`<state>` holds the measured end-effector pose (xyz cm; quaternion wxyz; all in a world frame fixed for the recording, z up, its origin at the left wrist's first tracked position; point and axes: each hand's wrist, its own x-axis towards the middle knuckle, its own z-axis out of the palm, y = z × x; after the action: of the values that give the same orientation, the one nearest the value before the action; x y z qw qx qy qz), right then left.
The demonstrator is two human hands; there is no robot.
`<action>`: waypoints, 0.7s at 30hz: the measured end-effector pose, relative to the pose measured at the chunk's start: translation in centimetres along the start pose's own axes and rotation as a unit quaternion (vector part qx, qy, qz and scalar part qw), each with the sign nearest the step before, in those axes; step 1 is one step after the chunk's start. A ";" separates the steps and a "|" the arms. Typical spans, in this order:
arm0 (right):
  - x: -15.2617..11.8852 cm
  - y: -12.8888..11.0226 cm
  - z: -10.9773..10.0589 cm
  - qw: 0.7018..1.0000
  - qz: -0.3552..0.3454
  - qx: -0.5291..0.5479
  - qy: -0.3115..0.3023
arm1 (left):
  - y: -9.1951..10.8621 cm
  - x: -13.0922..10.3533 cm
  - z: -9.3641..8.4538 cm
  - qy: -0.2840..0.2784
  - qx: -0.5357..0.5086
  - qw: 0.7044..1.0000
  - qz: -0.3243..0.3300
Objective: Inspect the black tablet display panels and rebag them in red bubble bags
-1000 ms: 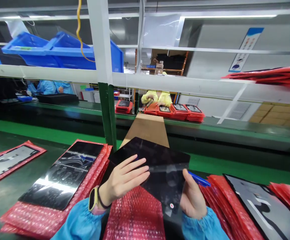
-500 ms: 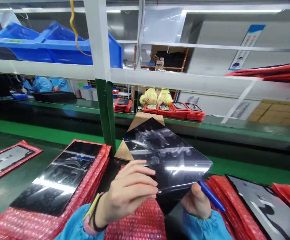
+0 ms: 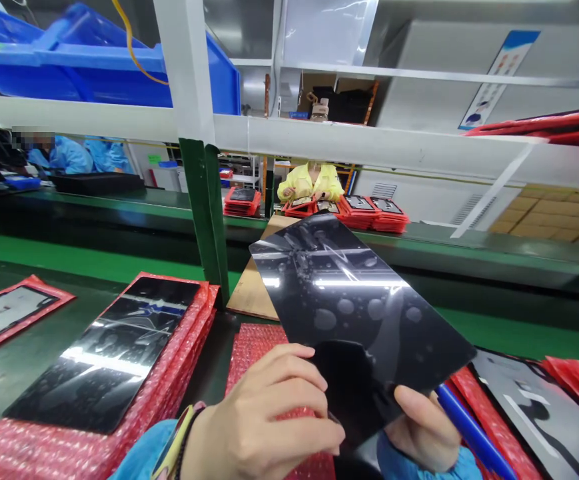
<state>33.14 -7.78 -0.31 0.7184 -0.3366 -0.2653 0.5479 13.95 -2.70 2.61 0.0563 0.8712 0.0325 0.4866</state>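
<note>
A glossy black screen panel (image 3: 349, 300) is tilted up in front of me, light reflections and bubble-like marks showing on its face. At its lower right edge my right hand (image 3: 424, 423) grips it, thumb on the front. A blue pen (image 3: 474, 433) sticks out from that same hand. My left hand (image 3: 274, 413) is at the panel's lower left edge with fingers bent against it; its thumb is hidden. Partly covered below both is a stack of red bubble-wrap sleeves (image 3: 254, 340).
On the left, another black panel (image 3: 109, 360) lies on red bubble-wrap sleeves (image 3: 189, 347). Grey-backed panels (image 3: 534, 393) rest on red sleeves at right. A green-wrapped post (image 3: 204, 220) and cardboard (image 3: 254, 293) stand behind. A person in yellow (image 3: 314, 183) works across the line.
The panel has moved right and tipped, so reflections and round marks show differently. My left hand has shifted down and right. My right hand has moved right and lower, with the blue pen.
</note>
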 end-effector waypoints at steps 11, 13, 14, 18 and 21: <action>-0.4 -1.2 3.0 0.996 0.058 0.048 0.048 | -1.7 0.0 1.2 -0.053 0.004 0.991 0.127; -0.8 -1.5 3.3 0.995 0.079 0.053 0.023 | -1.8 0.0 1.4 -0.055 -0.007 0.989 0.135; -1.0 -1.7 3.4 0.995 0.086 0.055 0.011 | -1.9 0.1 1.5 -0.059 -0.012 0.988 0.139; -1.7 -2.0 3.6 0.994 0.095 0.055 -0.022 | -1.7 0.0 1.6 -0.080 -0.037 0.985 0.146; -1.9 -2.0 3.6 0.994 0.089 0.049 -0.028 | -1.4 -0.1 1.4 -0.100 -0.038 0.985 0.134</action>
<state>31.20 -9.26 3.48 0.6747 -0.3079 -0.2273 0.6312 15.10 -1.38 1.65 0.0268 0.9090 -0.1094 0.4013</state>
